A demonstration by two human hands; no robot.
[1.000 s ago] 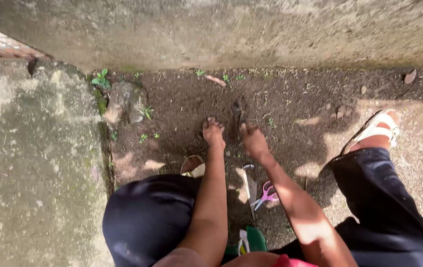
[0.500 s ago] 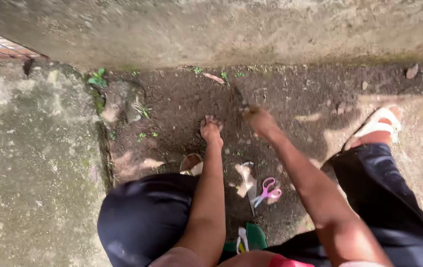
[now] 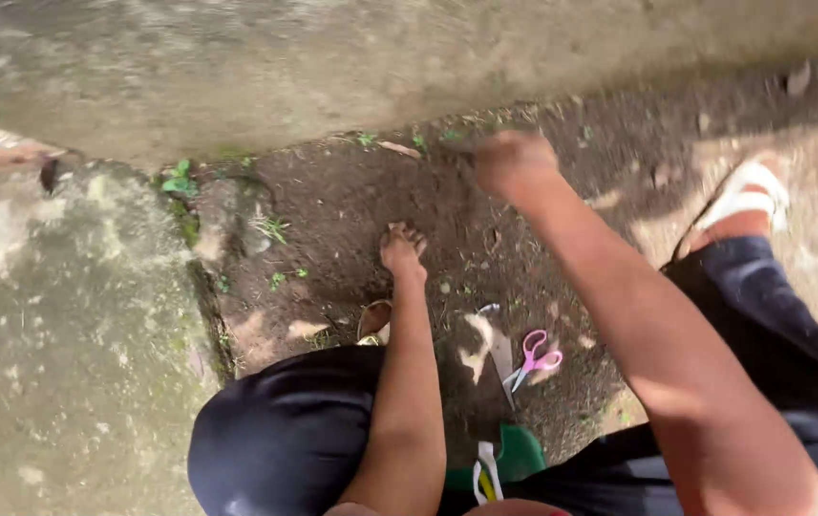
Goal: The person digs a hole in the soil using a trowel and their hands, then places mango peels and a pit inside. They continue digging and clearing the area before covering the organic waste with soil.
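Below, the left hand (image 3: 401,247) rested on the soil (image 3: 332,210), fingers curled down and fingertips pressed into the dirt; whether anything was pinched under them could not be told. The right hand (image 3: 512,162) was raised over the far edge of the soil patch, close to the wall (image 3: 285,67). It was blurred, appeared closed in a loose fist, and its contents could not be made out. The two hands were well apart, the right one farther from the body. Between the forearms, near the knees, pink-handled scissors (image 3: 535,358) lay on the soil, touching or just beside a pale blade-like tool (image 3: 501,349). A green object (image 3: 520,451) with a white and yellow strip showed close to the body, between the legs. Dark trousers (image 3: 285,440) covered both bent knees. A white sandal (image 3: 748,191) was on the right foot, set on the ground to the right; part of a tan sandal (image 3: 373,320) showed beside the left forearm. Small green weeds (image 3: 178,180) grew at the left border of the soil, where it met a mossy concrete slab (image 3: 55,334). A dry leaf (image 3: 399,148) lay near the base of the wall.
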